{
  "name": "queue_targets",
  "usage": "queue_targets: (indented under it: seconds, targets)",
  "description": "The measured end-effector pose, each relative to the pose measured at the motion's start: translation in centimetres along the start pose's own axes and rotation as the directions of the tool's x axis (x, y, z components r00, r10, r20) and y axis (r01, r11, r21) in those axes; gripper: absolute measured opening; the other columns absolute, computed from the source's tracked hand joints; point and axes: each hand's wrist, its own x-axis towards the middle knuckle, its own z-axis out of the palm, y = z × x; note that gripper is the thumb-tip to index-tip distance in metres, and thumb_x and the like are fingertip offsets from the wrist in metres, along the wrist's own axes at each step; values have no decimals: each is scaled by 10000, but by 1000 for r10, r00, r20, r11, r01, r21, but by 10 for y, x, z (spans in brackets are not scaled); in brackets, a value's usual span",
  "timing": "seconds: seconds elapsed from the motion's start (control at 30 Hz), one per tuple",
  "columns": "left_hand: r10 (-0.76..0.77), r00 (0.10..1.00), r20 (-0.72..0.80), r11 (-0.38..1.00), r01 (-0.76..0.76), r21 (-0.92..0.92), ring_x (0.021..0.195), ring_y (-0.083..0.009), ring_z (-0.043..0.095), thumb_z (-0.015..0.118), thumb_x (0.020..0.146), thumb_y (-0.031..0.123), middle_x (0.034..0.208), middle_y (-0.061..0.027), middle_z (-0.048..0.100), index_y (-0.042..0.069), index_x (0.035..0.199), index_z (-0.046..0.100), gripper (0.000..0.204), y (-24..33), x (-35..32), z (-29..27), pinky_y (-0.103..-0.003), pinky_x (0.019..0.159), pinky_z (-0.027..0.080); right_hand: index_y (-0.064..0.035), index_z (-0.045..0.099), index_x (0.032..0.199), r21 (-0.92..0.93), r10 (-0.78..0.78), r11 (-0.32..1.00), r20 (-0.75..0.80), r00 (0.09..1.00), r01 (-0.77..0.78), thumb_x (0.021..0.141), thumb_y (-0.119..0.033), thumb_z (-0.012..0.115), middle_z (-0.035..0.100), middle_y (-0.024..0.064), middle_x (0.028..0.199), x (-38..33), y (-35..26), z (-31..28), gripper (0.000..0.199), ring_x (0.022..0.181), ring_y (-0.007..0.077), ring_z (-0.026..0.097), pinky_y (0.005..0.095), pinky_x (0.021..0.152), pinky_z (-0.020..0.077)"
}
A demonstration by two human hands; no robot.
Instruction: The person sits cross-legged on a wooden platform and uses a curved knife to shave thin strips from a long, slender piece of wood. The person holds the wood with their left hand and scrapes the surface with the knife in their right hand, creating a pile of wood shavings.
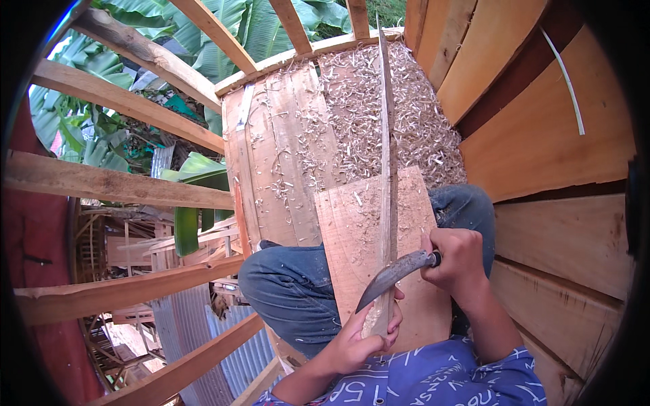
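A long, thin wooden strip (386,149) runs from my lap away over the floor, its near end paler where wood is cut. My left hand (369,335) is closed around that near end. In my right hand (455,260) is the handle of a curved knife (393,276), its dark blade lying across the strip just beyond my left fingers. Under the strip, a flat wooden board (352,223) rests on my lap between my knees, with bits of shavings on it.
Shavings (379,95) lie thick on the plank floor (284,122) ahead. A plank wall (555,162) stands close on my right, with a thin pale strip (565,81) against it. Open wooden rails (122,186) border the left, with banana leaves and corrugated sheets beyond.
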Motion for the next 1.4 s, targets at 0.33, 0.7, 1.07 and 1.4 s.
queue_targets:
  seconds: [0.33, 0.7, 1.07, 1.4]
  targets:
    - [150, 948, 279, 725, 86, -683, 618, -174, 460, 553, 560, 42, 817, -93, 397, -47, 1303, 260, 804, 0, 1, -28, -299, 536, 406, -37, 607, 621, 30, 255, 967, -41, 966, -254, 730, -272, 711, 541, 152, 523, 20, 12, -15, 279, 516, 339, 585, 391, 481, 444]
    - [120, 981, 151, 896, -42, -443, 700, -161, 489, 609, 639, 36, 837, -76, 426, -99, 1253, 358, 677, 5, 2, -38, -280, 601, 385, -67, 519, 517, 27, -104, 995, 250, 963, 100, 629, -749, 653, 506, 103, 458, -8, -21, -2, 704, 441, 281, 573, 363, 428, 449]
    - [87, 992, 91, 949, -55, -309, 684, -125, 461, 560, 636, 22, 847, -64, 417, -30, 1277, 347, 677, 6, 2, -33, -257, 601, 384, -76, 440, 479, -44, -190, 979, 157, 969, 199, 613, -785, 630, 475, 85, 432, 6, -10, 4, 747, 393, 233, 541, 337, 395, 428]
    - [23, 972, 232, 873, 94, -479, 691, -145, 461, 522, 612, 10, 869, -74, 396, 0, 1319, 291, 744, -21, -1, -22, -266, 601, 395, 15, 511, 539, -3, 305, 951, -126, 944, -308, 750, -721, 576, 458, 174, 458, 51, 48, 1, 768, 424, 337, 484, 412, 448, 390]
